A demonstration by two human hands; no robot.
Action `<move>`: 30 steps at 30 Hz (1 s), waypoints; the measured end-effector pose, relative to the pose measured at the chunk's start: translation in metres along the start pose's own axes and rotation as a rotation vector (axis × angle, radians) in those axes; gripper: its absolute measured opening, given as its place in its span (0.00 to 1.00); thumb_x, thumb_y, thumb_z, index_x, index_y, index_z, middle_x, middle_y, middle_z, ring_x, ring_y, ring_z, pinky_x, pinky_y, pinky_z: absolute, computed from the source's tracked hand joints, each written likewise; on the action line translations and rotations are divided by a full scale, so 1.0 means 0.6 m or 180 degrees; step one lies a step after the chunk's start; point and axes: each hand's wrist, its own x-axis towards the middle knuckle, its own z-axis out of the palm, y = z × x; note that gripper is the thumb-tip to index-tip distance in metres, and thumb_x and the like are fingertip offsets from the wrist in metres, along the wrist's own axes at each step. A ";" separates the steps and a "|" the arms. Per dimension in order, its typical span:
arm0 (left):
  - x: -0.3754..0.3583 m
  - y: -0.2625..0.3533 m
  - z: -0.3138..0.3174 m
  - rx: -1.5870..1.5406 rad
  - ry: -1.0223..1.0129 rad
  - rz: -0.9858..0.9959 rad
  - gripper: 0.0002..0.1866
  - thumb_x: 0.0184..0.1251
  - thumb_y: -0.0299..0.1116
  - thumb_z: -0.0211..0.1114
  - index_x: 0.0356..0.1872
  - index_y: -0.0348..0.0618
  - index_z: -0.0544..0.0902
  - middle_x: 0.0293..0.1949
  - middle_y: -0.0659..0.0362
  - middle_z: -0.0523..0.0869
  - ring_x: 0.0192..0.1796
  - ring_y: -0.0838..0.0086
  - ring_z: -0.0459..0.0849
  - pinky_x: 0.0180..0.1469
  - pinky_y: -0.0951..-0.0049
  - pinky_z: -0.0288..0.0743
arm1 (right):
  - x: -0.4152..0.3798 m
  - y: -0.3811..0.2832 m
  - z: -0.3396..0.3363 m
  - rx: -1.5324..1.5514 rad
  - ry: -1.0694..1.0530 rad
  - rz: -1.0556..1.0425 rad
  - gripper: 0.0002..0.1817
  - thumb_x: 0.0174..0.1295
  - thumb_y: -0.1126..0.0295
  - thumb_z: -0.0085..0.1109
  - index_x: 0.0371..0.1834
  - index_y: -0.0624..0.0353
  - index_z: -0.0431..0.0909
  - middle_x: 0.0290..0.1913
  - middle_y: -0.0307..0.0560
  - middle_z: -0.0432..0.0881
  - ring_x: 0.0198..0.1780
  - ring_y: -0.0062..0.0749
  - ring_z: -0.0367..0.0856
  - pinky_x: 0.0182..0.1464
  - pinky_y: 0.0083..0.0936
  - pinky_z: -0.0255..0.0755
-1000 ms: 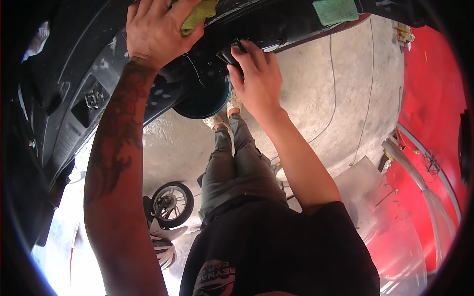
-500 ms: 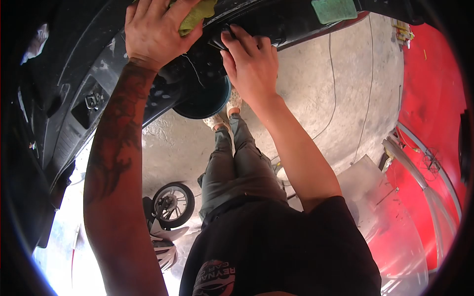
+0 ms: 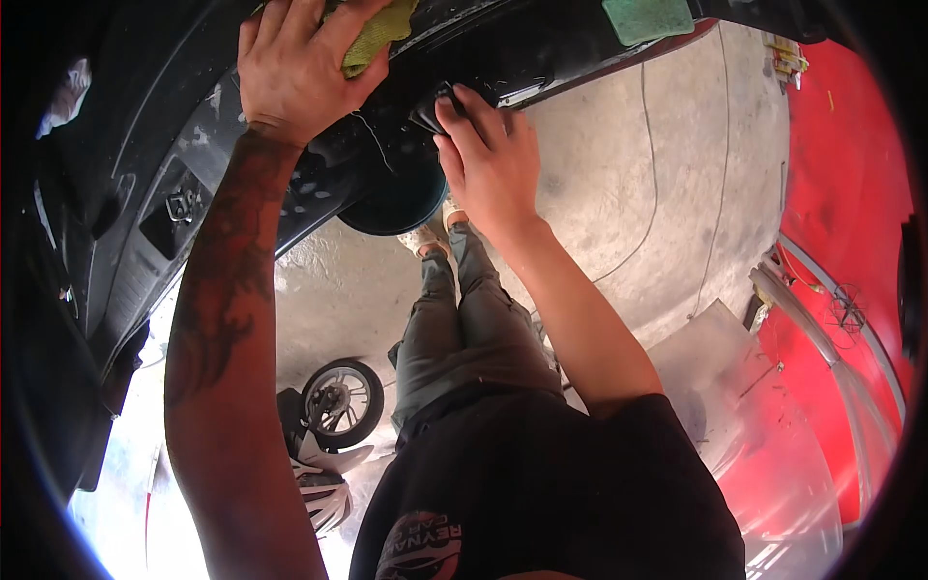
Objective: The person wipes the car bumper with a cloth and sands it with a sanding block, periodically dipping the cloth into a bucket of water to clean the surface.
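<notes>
The right hand [image 3: 493, 159] has slid. A second ago its fingers sat further right on the black panel [image 3: 541, 48]. Then they went up and closer to the left hand [image 3: 300, 68]. Now they are a bit lower again and press on a small dark thing [image 3: 433, 108] just under the yellow cloth [image 3: 372, 34]. The left hand has moved a little up.

The person is wearing a black T-shirt [image 3: 541, 493] with a red-and-white logo [image 3: 422, 548], grey trousers [image 3: 464, 338] and pale shoes [image 3: 422, 237] — a dark tattoo [image 3: 227, 280] is running along the left forearm.
</notes>
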 end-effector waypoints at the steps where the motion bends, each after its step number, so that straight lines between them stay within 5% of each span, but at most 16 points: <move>1: 0.000 0.000 0.000 -0.0007 -0.0005 -0.0003 0.32 0.39 0.35 0.79 0.54 0.53 0.86 0.56 0.56 0.81 0.55 0.55 0.80 0.55 0.52 0.72 | -0.004 0.001 -0.003 0.0016 -0.0052 0.0029 0.22 0.58 0.68 0.72 0.58 0.46 0.83 0.63 0.37 0.82 0.46 0.41 0.78 0.47 0.36 0.73; 30: -0.001 0.001 0.002 -0.0090 0.0085 0.0009 0.32 0.37 0.35 0.79 0.53 0.53 0.87 0.55 0.56 0.82 0.54 0.56 0.81 0.54 0.53 0.72 | 0.034 0.001 0.003 0.0148 -0.0038 0.0148 0.23 0.54 0.70 0.73 0.55 0.49 0.81 0.61 0.42 0.79 0.48 0.45 0.78 0.47 0.39 0.77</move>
